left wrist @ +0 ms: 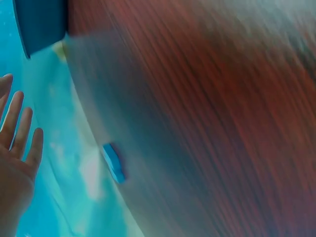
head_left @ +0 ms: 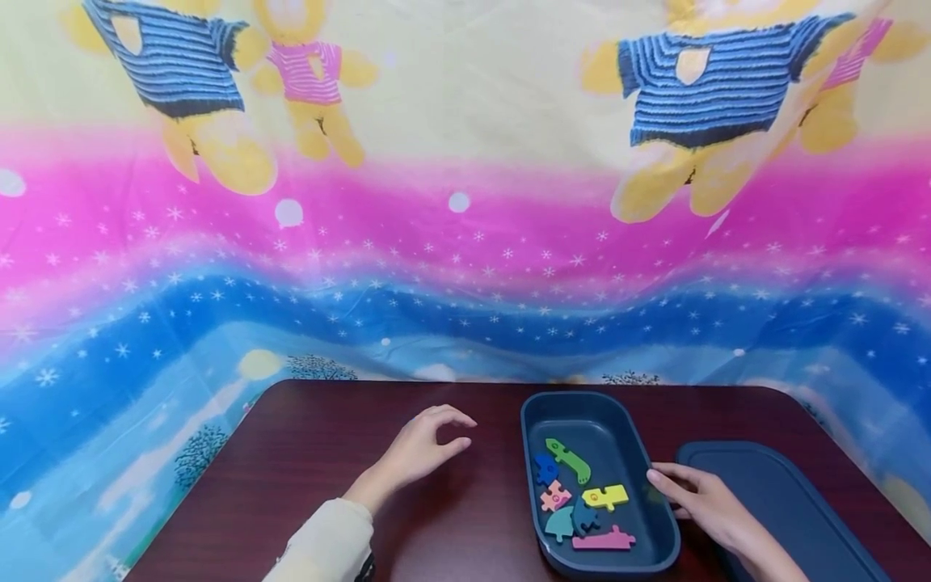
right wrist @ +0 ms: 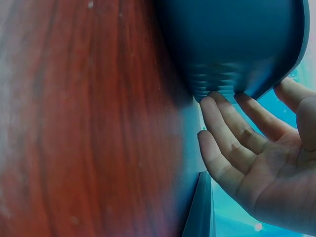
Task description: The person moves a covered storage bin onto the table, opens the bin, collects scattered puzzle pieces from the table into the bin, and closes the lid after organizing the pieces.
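Note:
A dark blue tray-like box (head_left: 531, 493) sits on the table, holding several puzzle pieces: a long green piece (head_left: 570, 462), a yellow one (head_left: 606, 497), a salmon one (head_left: 555, 495), a pink one (head_left: 605, 539), and blue and teal ones. My right hand (head_left: 701, 501) is at the box's right side. In the right wrist view, that hand's fairly straight fingers (right wrist: 247, 133) touch the outer wall, with the thumb near the rim. Left of the box, my left hand (head_left: 425, 444) hovers over the table with loosely bent fingers, holding nothing. A small blue piece (left wrist: 114, 163) lies on the table in the left wrist view.
A dark blue lid (head_left: 778, 501) lies flat on the table to the right of the box. The dark red wood-grain table (head_left: 291, 485) has rounded far corners. Behind it hangs a colourful cloth (head_left: 451, 242) printed with bears and snowflakes.

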Demonstrator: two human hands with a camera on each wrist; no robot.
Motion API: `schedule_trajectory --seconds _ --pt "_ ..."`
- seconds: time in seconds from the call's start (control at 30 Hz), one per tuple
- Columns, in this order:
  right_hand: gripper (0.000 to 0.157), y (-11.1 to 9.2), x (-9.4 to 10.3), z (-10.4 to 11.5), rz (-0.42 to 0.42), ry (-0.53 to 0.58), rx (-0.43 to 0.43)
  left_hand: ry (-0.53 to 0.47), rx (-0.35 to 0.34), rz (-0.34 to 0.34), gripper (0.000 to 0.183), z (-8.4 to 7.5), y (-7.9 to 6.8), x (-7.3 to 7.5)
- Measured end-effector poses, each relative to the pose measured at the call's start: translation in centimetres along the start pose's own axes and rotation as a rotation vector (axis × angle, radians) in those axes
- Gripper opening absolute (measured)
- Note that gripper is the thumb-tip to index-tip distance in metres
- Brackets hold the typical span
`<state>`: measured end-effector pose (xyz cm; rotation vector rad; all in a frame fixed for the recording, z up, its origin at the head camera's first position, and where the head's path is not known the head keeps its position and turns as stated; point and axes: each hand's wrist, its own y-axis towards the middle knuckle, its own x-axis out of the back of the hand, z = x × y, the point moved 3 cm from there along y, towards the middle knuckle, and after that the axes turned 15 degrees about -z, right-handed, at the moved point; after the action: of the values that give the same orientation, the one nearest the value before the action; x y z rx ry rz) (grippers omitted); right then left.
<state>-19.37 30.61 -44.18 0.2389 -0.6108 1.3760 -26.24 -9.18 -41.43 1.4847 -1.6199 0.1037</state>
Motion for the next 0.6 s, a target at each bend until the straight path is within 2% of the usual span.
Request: schedule_trajectory --seconds 0.1,0.3,0.6 --pt "0.071 0.1 0.0 0.0 0.002 -0.002 -0.003 0.01 0.022 -0.021 0.023 1.0 0.1 0.3" --pt "0.071 0.1 0.1 -0.2 -0.002 -0.013 -0.003 -0.016 0.089 0.0 0.025 2.5 0.2 0.6" --pt "0.071 0.2 -0.1 -0.1 -0.017 -0.008 0.001 -0.023 0.176 -0.012 0.028 4.6 0.1 1.7"
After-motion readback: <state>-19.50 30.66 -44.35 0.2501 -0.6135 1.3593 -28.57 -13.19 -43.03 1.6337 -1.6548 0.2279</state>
